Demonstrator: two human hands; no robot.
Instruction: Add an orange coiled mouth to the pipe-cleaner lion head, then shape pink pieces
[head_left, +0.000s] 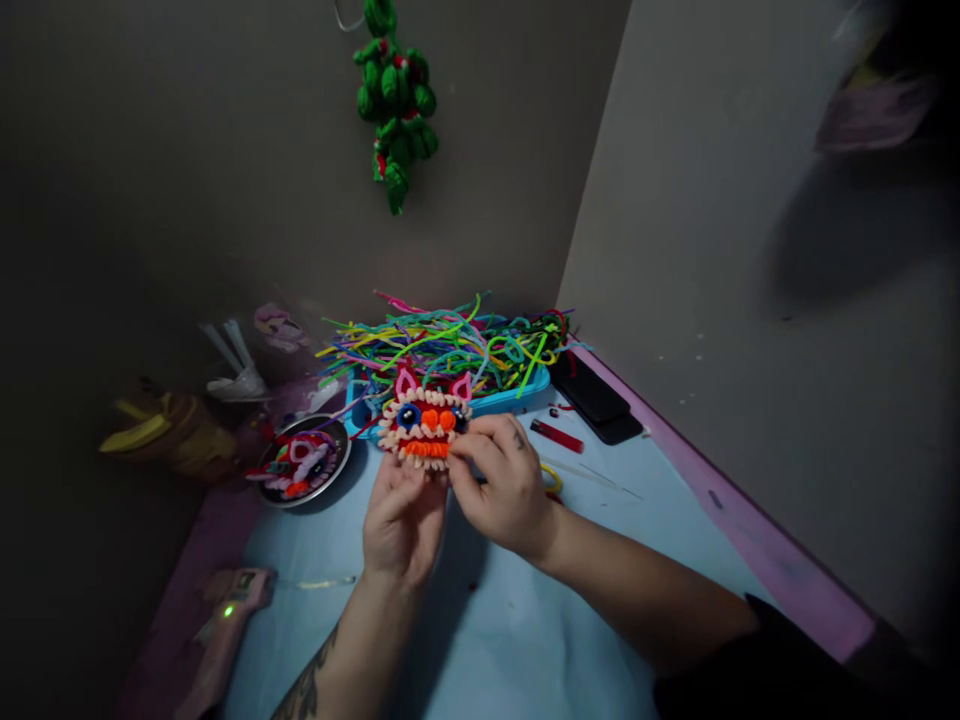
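Observation:
A pipe-cleaner animal head (pixel 426 450) is held up over the table, facing me. It has red and pink ears, blue-black eyes, an orange nose and mouth, and cream fuzzy edging. My left hand (pixel 405 520) grips it from below, fingers partly hidden behind it. At its right side, my right hand (pixel 506 480) is closed, thumb and fingers pinched against the edge near the mouth. Whether those fingertips also hold a small piece is hidden.
Behind stands a blue basket (pixel 517 400) heaped with coloured pipe cleaners (pixel 442 335). A round black dish (pixel 345 468) of fuzzy pieces is left. Right lie a red lighter (pixel 556 436), yellow-handled scissors (pixel 553 478) and a black phone (pixel 596 400). A pink tool (pixel 229 630) glows green lower left.

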